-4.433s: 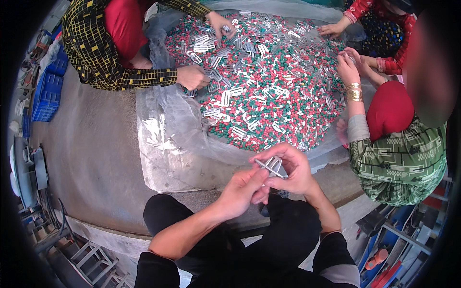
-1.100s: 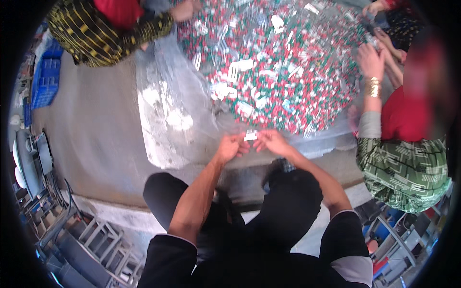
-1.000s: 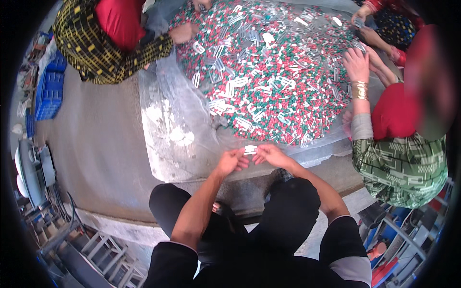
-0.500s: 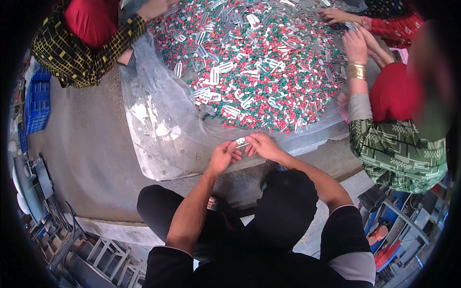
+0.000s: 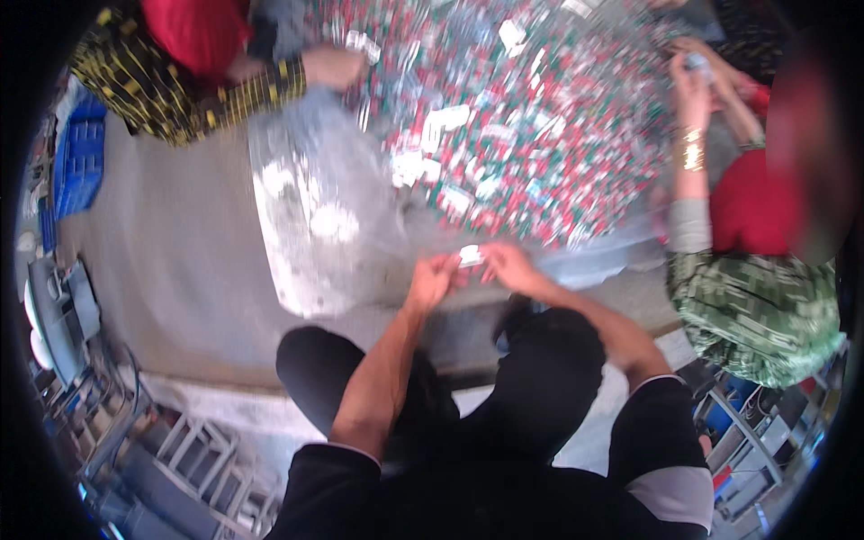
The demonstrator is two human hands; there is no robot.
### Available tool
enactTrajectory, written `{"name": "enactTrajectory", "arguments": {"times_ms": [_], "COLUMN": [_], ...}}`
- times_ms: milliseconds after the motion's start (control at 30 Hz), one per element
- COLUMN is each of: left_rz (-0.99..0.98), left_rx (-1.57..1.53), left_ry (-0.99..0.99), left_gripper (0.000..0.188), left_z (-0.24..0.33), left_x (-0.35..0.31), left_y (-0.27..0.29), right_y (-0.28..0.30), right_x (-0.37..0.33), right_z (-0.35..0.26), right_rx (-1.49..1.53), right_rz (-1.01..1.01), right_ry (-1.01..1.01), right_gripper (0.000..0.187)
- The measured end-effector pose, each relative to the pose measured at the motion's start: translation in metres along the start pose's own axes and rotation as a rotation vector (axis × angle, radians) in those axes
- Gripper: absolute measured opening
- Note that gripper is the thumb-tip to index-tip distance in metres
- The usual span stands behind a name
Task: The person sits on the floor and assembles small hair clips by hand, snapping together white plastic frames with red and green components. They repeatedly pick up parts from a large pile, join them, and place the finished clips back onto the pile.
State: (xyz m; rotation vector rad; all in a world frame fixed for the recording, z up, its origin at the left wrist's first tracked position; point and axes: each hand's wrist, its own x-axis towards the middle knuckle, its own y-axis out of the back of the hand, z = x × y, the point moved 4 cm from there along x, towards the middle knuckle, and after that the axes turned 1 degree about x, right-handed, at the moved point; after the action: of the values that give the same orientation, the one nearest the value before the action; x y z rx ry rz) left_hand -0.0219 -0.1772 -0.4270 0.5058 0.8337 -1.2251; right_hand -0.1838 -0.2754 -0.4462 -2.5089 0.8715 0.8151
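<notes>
My left hand (image 5: pixel 433 281) and my right hand (image 5: pixel 507 265) pinch a small shiny flat piece (image 5: pixel 471 256) from its two sides, just short of the plastic sheet's near edge. Blur hides its details; it is whitish and catches the light. Beyond my fingers spreads a heap of small red, green and white pellets (image 5: pixel 558 171), lying on a clear plastic sheet (image 5: pixel 360 180). Slotted silvery-white pieces (image 5: pixel 441 126) are scattered over the heap.
A co-worker in a yellow-and-black checked sleeve (image 5: pixel 261 94) reaches over the heap at the far left. On the right, a person in a green patterned top (image 5: pixel 756 306) holds up a small piece. Blue crates (image 5: pixel 81 162) stand at the left; metal frames (image 5: pixel 193 459) lie at the lower left.
The whole view has shifted and blurred. Both my hands still hold the small piece. The far-left co-worker's hand has come further over the heap.
</notes>
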Motion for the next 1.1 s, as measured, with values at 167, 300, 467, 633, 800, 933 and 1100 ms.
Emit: {"name": "enactTrajectory", "arguments": {"times_ms": [167,300,467,633,800,933,1100], "left_rz": [0.02,0.01,0.261,0.479,0.33,0.266,0.128], "left_rx": [-0.047,-0.135,0.34,0.815,0.761,0.796,0.822], "left_ry": [-0.015,-0.066,-0.408,-0.901,-1.107,-1.096,-1.122], "left_gripper": [0.038,0.036,0.03,0.02,0.02,0.034,0.052], "left_z": [-0.009,-0.006,0.039,0.146,0.191,0.207,0.223], "left_x": [0.005,0.001,-0.023,-0.1,-0.136,-0.146,-0.159], "left_y": [-0.003,-0.008,-0.023,-0.046,-0.037,-0.028,-0.033], "right_y": [0.0,0.0,0.007,0.014,-0.003,-0.01,-0.013], "right_x": [0.004,-0.003,-0.03,-0.078,-0.128,-0.142,-0.167], "right_z": [-0.02,-0.021,-0.051,-0.135,-0.219,-0.24,-0.26], "right_rx": [-0.109,-0.132,0.066,0.06,-0.156,-0.208,-0.495], "right_rz": [-0.1,-0.071,0.034,0.178,0.153,0.177,0.143], "right_ry": [-0.022,0.002,-0.129,0.301,0.409,0.539,0.492], "right_gripper": [0.036,0.038,0.037,0.04,0.045,0.046,0.048]}}
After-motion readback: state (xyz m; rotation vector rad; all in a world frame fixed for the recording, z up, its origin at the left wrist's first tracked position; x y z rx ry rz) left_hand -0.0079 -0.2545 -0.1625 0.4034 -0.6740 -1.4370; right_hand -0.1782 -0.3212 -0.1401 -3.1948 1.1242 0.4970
